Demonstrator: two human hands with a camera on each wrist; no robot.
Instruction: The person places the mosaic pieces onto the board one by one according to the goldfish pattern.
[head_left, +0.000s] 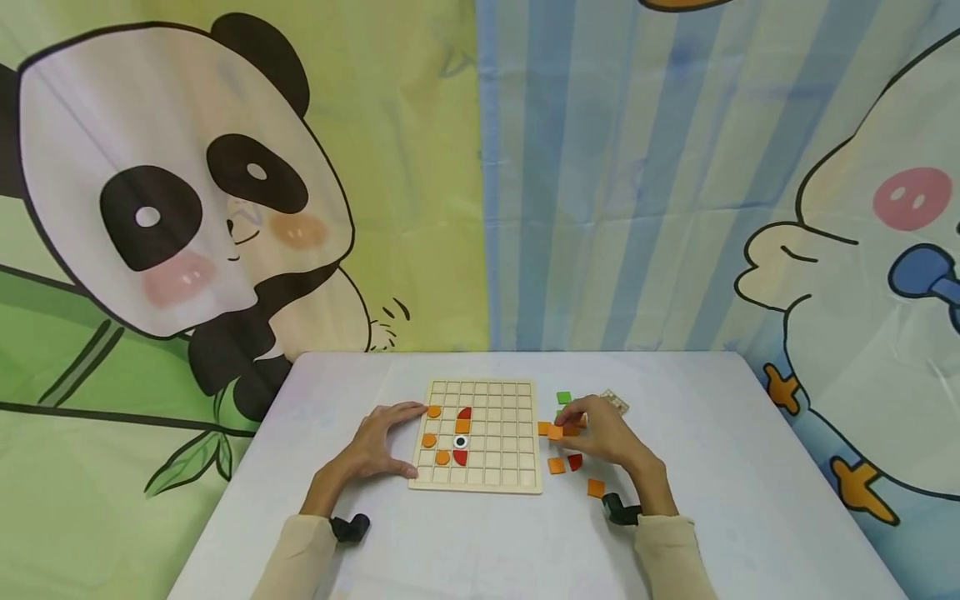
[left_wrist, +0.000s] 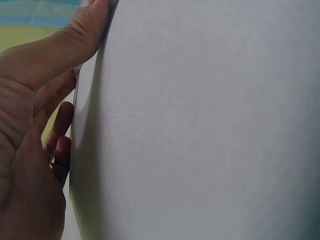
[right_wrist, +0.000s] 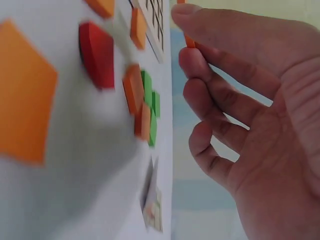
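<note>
A pale wooden grid board (head_left: pixel 501 433) lies on the white table. On its left part are several orange round pieces (head_left: pixel 429 440), an orange square, two red quarter-round pieces (head_left: pixel 460 457) and a white disc with a black centre (head_left: pixel 461 442). My left hand (head_left: pixel 372 442) rests along the board's left edge, thumb near the lower corner, fingers spread toward the upper side. Right of the board, my right hand (head_left: pixel 603 432) pinches an orange square tile (head_left: pixel 555 432) between thumb and fingertips; the right wrist view shows this tile (right_wrist: pixel 189 39) held above the tabletop.
Loose orange tiles (head_left: pixel 596 488), a red quarter-round piece (head_left: pixel 575 462) and green tiles (head_left: pixel 564 397) lie around the right hand. Behind it sits a small patterned card (head_left: pixel 617 402). A printed curtain (head_left: pixel 420 167) hangs at the table's far edge.
</note>
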